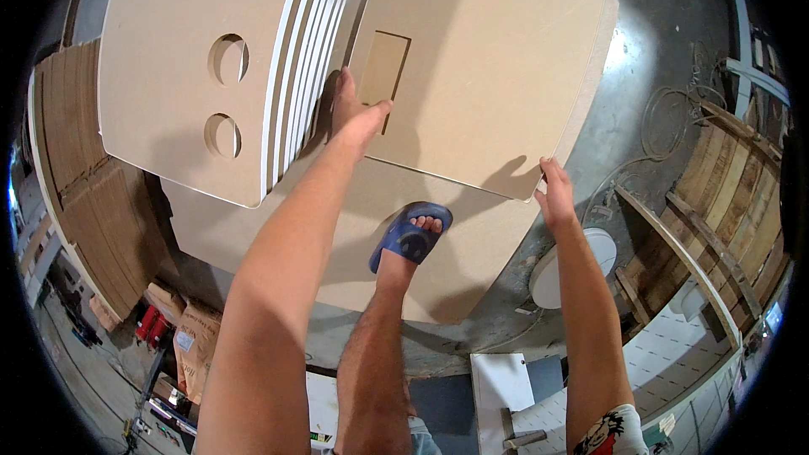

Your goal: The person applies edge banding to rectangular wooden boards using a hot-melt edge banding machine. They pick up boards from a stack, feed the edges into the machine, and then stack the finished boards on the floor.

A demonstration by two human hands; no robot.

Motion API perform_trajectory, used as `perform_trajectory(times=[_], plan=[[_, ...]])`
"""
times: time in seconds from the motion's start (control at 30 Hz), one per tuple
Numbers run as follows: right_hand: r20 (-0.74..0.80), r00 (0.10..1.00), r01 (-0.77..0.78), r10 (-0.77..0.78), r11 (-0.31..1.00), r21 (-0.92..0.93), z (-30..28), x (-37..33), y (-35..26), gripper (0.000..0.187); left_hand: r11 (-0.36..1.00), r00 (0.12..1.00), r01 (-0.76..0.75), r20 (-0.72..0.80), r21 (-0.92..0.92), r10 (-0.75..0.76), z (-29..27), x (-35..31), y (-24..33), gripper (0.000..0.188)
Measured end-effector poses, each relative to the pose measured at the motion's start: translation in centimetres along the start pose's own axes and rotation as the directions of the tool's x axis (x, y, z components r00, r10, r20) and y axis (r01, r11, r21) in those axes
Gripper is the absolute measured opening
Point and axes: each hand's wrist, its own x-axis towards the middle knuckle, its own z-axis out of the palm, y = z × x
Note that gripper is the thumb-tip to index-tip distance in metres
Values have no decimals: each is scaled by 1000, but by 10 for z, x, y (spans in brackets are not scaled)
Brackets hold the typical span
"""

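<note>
A large tan fibreboard panel (497,67) with a rectangular cutout and a round hole lies ahead of me, on top of another board whose edge shows at the right. My left hand (358,120) is closed at its left edge, thumb over the face beside the cutout, some fingers hidden. At the near right corner, my right hand (555,188) pinches the panel's edge. Left of it leans a stack of similar panels (173,76) with white edges and two round holes in the front one. My foot, in a blue slide sandal (413,236), rests on a lower board (253,234).
Brown corrugated cardboard (105,211) stacks up at the far left, near a paper bag (195,345). A white round disc (594,253) lies on the grey concrete floor (666,42) at right, with loose cable (666,131) and a wooden slatted piece (725,194) beyond.
</note>
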Motion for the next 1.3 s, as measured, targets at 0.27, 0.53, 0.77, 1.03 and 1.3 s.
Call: perform_trajectory(times=[0.27,0.53,0.77,1.03,1.3], plan=[[-74,997,-18,18,1000,-2,-7,7,11,77,991,998,64,9,114,-65,0,-10,18,108],[0,1000,-4,4,999,31,-5,9,11,89,991,999,43,-6,128,-43,0,-1,4,112],[15,1000,12,-13,999,33,-1,-4,-2,92,985,1000,16,1,169,-16,3,-4,5,109],[-180,930,217,-320,875,-434,3,1,-2,70,936,995,-93,-9,340,102,0,-8,-7,101],[-129,914,258,-385,795,-549,11,-43,115,61,800,939,-328,78,502,336,4,-105,-90,83]])
